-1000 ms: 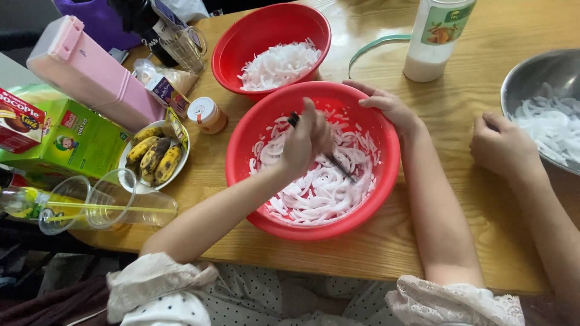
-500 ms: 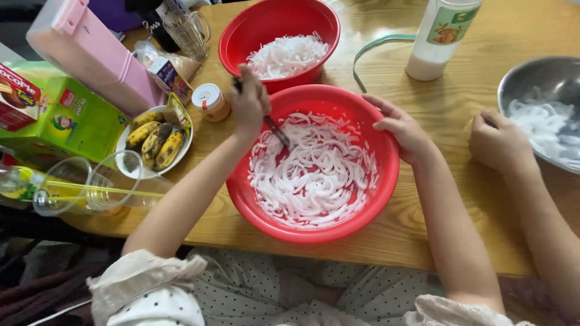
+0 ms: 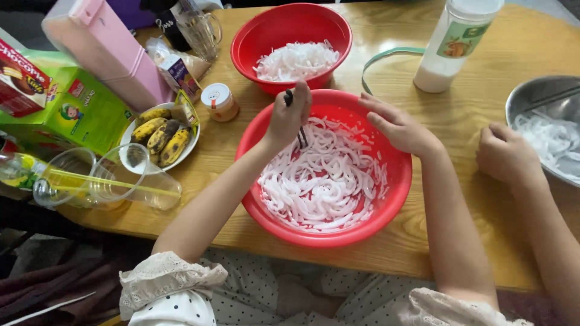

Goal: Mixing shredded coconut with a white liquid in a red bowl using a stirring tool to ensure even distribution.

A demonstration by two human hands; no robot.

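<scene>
Both hands shifted: left hand [image 3: 289, 118] w/ fork [image 3: 297, 121] now nearer bowl [image 3: 396, 181] centre.

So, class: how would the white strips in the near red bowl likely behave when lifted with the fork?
The white strips look glossy and curled, so probably floppy and slippery, apt to slide off the fork in the left hand.

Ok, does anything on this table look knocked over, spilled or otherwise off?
Two clear plastic cups lie on their sides at the table's left edge, with a yellow straw across them; no spill shows. The bananas on the small plate are heavily blackened. The white strips stay inside the red bowl.
</scene>
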